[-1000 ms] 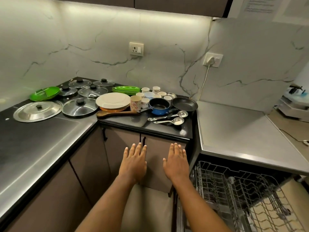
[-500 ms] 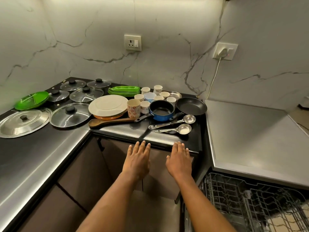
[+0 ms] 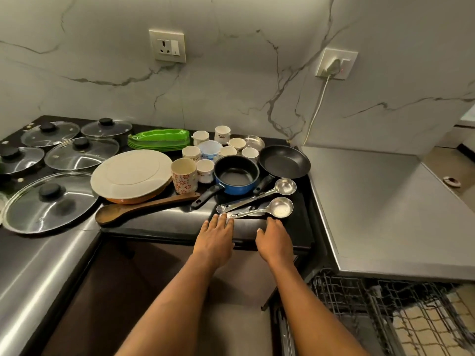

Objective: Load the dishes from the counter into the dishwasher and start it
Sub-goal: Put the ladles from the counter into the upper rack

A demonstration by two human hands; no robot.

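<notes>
Dishes crowd the black counter corner: two steel ladles (image 3: 259,196), a blue saucepan (image 3: 236,176), a black frying pan (image 3: 284,161), a floral mug (image 3: 183,178), several small white cups (image 3: 227,145), a white plate (image 3: 131,173), a wooden spatula (image 3: 144,208), green plates (image 3: 159,140) and glass lids (image 3: 48,201). My left hand (image 3: 214,238) reaches flat over the counter's front edge, fingertips just short of the nearer ladle's handle. Beside it my right hand (image 3: 275,240) hovers below that ladle's bowl, its fingers bent slightly down. Neither holds anything. The dishwasher's wire rack (image 3: 380,312) stands pulled out at lower right.
A steel worktop (image 3: 385,201) lies over the dishwasher, right of the dishes. A plugged-in cable (image 3: 317,109) hangs from the wall socket behind the frying pan. More steel counter (image 3: 33,273) runs down the left side. Brown cabinet doors (image 3: 144,278) sit under the counter.
Both hands have moved forward from in front of the cabinet doors to the counter's edge by the ladles. The view has come closer to the dishes and tilted down.
</notes>
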